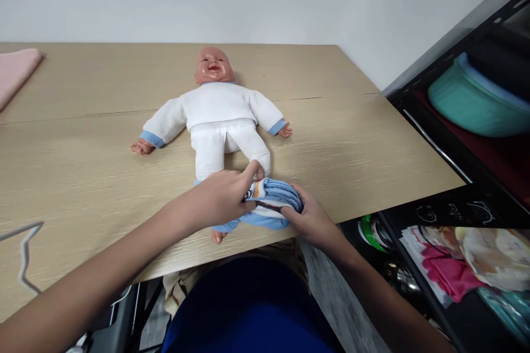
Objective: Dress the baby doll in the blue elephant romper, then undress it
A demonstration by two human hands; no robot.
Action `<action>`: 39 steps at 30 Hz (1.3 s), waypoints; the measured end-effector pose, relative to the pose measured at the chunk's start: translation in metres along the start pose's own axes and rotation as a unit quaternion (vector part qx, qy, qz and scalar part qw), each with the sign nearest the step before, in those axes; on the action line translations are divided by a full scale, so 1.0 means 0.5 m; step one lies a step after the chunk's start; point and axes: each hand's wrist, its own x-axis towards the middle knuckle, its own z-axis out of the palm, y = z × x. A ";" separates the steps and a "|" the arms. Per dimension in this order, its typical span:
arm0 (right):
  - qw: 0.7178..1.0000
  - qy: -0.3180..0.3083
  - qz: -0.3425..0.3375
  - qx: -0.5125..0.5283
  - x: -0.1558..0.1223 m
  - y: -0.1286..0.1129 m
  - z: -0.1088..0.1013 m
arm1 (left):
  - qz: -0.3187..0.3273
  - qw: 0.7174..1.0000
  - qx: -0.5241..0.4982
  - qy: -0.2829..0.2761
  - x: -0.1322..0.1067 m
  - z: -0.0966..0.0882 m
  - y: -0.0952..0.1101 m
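Head view, nearest first: your dark blue top (252, 309) fills the bottom edge, with tan fabric (176, 289) showing around it just below the table (83, 176). At your left, a bent white rod (24, 260) lies over the tabletop.

Just past the table's near edge, your two hands meet at the bunched cloth (271, 196), which is blue and white with an orange patch. Your left hand (223, 193) grips its left end, fingers closed in on the folds and the thumb raised along the top, by the doll's lower leg. Your right hand (310, 215) pinches the other end, thumb on the near side and fingers curled behind.

The doll (219, 102) lies on its back, legs toward you. One bare foot (218, 236) pokes out below your left hand; the other is hidden, so you cannot tell whether the cloth goes around it. Farther up, its white clothes have blue cuffs, its arms are spread, and its head points away from you.

Off to your right, a black shelf unit (414, 201) holds a teal basin (472, 99). Toward the far left lies a pink cloth (16, 69); the pale wall (165, 0) stands behind everything.
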 end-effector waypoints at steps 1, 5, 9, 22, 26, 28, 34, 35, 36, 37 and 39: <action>1.000 0.000 -0.003 -0.006 -0.002 -0.002 0.001 | -0.002 1.000 0.006 -0.010 -0.002 -0.003 0.001; 0.997 0.010 -0.038 -0.061 -0.008 -0.010 0.007 | 0.004 1.000 -0.001 0.007 -0.001 0.006 0.000; 0.996 0.010 -0.033 -0.078 -0.008 -0.004 0.015 | 0.032 0.995 -0.077 0.057 0.008 0.022 -0.014; 0.973 0.015 -0.208 -0.100 0.007 -0.006 -0.004 | 0.081 0.967 -0.232 0.060 -0.013 -0.008 -0.036; 0.981 -0.018 -0.186 -0.052 0.020 -0.018 -0.015 | 0.067 0.969 -0.231 0.054 -0.012 -0.008 -0.038; 0.984 -0.029 -0.172 -0.024 0.027 -0.024 -0.014 | 0.066 0.968 -0.238 0.051 -0.012 -0.010 -0.040; 0.990 0.003 -0.127 0.054 0.048 -0.041 0.000 | 0.078 0.958 -0.276 0.027 -0.011 -0.019 -0.045; 0.991 0.002 -0.119 0.067 0.052 -0.041 0.002 | 0.085 0.958 -0.272 0.025 -0.011 -0.020 -0.046; 0.991 0.001 -0.114 0.073 0.055 -0.040 0.004 | 0.091 0.959 -0.268 0.025 -0.011 -0.020 -0.048; 0.991 0.003 -0.116 0.072 0.058 -0.038 0.004 | 0.096 0.959 -0.265 0.032 -0.011 -0.020 -0.051; 0.990 0.013 -0.127 0.055 0.061 -0.030 0.003 | 0.099 0.956 -0.272 0.043 -0.012 -0.019 -0.057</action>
